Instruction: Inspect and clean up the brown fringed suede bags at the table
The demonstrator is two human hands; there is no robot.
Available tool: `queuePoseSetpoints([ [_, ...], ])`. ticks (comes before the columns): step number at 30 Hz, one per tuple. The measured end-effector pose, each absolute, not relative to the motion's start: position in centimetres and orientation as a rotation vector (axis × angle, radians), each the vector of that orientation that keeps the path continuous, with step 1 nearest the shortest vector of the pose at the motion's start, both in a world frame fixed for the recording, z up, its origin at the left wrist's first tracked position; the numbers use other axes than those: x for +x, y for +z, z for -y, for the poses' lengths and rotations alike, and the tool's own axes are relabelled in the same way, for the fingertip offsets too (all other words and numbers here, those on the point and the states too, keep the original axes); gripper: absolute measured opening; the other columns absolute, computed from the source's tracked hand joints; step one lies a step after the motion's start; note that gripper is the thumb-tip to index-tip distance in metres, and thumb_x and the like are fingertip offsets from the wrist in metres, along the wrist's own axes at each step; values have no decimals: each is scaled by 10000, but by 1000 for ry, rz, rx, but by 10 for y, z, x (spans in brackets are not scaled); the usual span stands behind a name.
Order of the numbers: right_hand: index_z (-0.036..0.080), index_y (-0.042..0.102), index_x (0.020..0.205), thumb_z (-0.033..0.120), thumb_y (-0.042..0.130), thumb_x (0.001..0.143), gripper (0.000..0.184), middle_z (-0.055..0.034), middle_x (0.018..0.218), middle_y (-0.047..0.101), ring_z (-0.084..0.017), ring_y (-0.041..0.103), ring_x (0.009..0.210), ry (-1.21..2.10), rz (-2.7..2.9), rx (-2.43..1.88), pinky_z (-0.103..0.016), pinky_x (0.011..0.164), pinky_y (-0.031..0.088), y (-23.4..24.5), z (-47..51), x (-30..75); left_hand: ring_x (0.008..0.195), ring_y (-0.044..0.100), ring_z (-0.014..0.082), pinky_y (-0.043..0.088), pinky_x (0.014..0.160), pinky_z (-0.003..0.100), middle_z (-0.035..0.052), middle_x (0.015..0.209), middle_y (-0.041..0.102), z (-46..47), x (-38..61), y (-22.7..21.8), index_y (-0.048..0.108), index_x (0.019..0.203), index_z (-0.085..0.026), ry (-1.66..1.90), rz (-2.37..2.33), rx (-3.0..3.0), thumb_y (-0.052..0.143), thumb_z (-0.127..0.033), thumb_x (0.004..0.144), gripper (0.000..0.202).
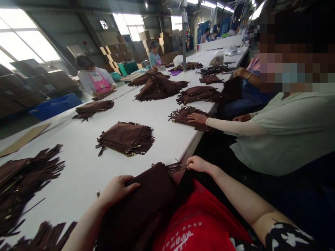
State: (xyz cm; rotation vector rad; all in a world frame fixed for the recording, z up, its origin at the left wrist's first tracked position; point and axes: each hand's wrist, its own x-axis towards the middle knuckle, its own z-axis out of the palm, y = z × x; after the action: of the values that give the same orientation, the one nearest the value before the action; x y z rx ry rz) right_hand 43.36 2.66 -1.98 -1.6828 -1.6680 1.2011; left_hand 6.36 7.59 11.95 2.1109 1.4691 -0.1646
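A dark brown fringed bag (146, 188) lies at the table's near edge and over my lap, its fringe pointing right. My left hand (119, 190) grips its far edge, thumb on top and the other fingers mostly hidden. Pinched in my right hand (197, 164) are several thin fringe strands (179, 166), pulled out straight from the bag's right end. Just beyond, a stack of brown fringed bags (125, 136) with metal rings and zips rests on the table.
The long white table (162, 122) carries more brown bags (15, 177) at left and a large heap (158, 87) farther back. On my right, a co-worker's hand (197, 118) lies on a fringed bag. Other people sit along both sides. A blue bin (57, 106) stands beyond the table.
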Motion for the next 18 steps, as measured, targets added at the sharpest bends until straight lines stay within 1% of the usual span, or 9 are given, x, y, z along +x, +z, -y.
queuePoseSetpoints([
  [3,166,695,662,139,515,683,183,1,641,684,-126,571,592,1096,1691,-1797,-210,549,381,-27,-24,439,754,649,205,449,667,275,10,788,719,-76,64,114,696,801,-244,-179,-1458,2131,530,-612,771,405],
  [6,166,696,682,131,532,703,168,-19,694,697,-143,595,658,983,1696,-1907,-223,602,388,-32,-24,439,753,646,202,435,666,282,13,787,715,-76,67,102,683,800,-250,-226,-1446,2192,507,-617,793,407],
  [10,180,707,736,143,522,763,191,-46,821,724,-170,625,776,872,1694,-2040,-241,667,394,-39,-20,431,749,648,229,409,638,306,59,773,709,-75,72,80,662,759,-234,-347,-1574,2312,440,-679,805,499],
  [13,188,704,714,138,520,789,205,-70,817,721,-191,639,776,837,1661,-2168,-261,675,405,-47,-10,434,778,658,259,411,643,324,101,800,713,-75,68,66,661,764,-220,-407,-1627,2415,364,-726,818,588],
  [16,163,695,691,93,489,796,242,-127,787,707,-231,655,766,800,1574,-2335,-301,685,429,-55,3,458,789,664,282,425,654,345,128,810,713,-75,57,62,661,777,-202,-413,-1596,2530,321,-726,838,627],
  [18,157,689,700,76,473,790,248,-138,784,704,-249,664,781,782,1525,-2414,-322,706,452,-54,6,474,768,664,291,434,650,359,143,797,706,-76,52,63,662,788,-188,-425,-1540,2611,307,-716,851,639],
])
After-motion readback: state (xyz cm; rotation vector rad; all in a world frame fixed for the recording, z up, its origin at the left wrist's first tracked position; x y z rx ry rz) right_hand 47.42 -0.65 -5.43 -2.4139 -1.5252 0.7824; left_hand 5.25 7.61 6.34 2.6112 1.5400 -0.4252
